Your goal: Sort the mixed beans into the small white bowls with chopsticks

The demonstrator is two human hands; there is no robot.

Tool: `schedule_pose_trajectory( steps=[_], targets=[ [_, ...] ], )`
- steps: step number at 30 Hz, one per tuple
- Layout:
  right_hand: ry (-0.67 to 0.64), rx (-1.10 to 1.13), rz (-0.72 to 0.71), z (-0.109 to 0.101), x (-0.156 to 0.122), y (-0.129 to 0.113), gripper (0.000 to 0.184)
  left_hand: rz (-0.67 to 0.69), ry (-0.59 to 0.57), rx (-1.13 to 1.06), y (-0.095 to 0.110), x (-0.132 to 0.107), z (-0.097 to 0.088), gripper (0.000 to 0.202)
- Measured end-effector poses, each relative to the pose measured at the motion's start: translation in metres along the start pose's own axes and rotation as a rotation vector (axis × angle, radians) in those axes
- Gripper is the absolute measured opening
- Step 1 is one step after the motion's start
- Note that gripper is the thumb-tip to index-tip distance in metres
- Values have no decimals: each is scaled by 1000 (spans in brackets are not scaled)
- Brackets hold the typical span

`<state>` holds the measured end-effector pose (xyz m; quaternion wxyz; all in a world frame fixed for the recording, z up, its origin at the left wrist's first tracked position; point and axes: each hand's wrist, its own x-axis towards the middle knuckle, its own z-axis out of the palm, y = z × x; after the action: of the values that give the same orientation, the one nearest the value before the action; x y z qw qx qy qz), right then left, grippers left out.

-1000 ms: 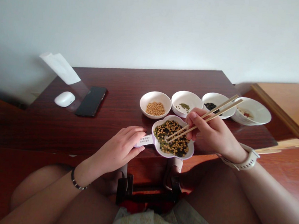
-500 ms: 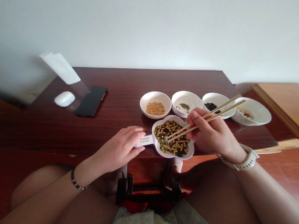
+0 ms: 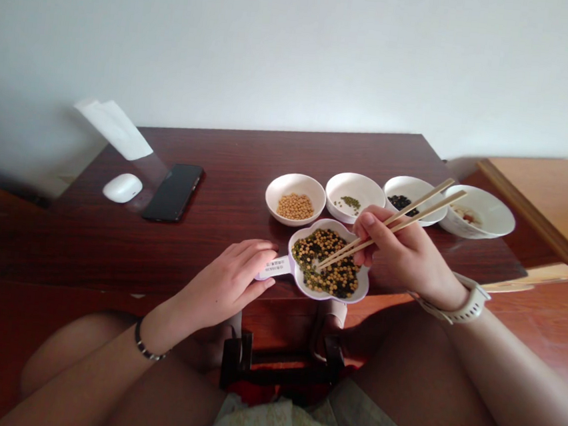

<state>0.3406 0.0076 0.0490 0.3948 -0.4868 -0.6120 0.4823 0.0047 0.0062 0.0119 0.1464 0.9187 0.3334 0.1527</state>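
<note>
A flower-shaped white dish [image 3: 361, 289] with a handle sits at the table's near edge, full of mixed yellow, green and black beans. My left hand [image 3: 230, 281] grips that handle at the dish's left. My right hand [image 3: 403, 251] holds a pair of wooden chopsticks [image 3: 414, 212], their tips down among the mixed beans. Behind the dish stand a white bowl of yellow beans [image 3: 296, 191], a bowl with a few green beans [image 3: 355, 190], a bowl of black beans [image 3: 413, 189] and a bowl holding a few reddish bits [image 3: 479, 215].
On the dark wooden table [image 3: 250, 149] lie a black phone [image 3: 174, 192], a white mouse [image 3: 122, 187] and a white folded paper [image 3: 114, 128] at the left. A lighter wooden surface [image 3: 552, 192] adjoins on the right. My knees are below the table edge.
The chopsticks' tips shifted slightly within the mixed beans and the sticks' upper ends swung a little. My left hand stayed on the handle.
</note>
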Motion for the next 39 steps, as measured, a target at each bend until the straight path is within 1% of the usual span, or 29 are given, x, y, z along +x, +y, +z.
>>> schedule_pose_trajectory(
  steps=[5,11,17,24,28,31,34,39],
  targets=[
    [19,8,26,-1,1,-3,45,-5,6,-7,1,0,0,32],
    [-3,13,7,-1,1,2,45,3,3,7,0,0,0,31],
    [-32,-21,7,1,0,0,45,-1,3,-11,1,1,-1,32],
    [-16,-23,-3,1,-1,0,44,-4,1,-14,2,1,-2,32],
    [-35,-4,15,1,0,1,43,0,1,-9,2,2,-1,31],
    [-48,-8,-11,2,1,3,43,2,-6,0,2,1,-1,31],
    [-45,-23,-29,2,1,4,43,8,-12,8,2,1,-1,31],
    [-43,-16,-13,3,0,3,43,10,-10,10,1,1,-1,31]
  ],
)
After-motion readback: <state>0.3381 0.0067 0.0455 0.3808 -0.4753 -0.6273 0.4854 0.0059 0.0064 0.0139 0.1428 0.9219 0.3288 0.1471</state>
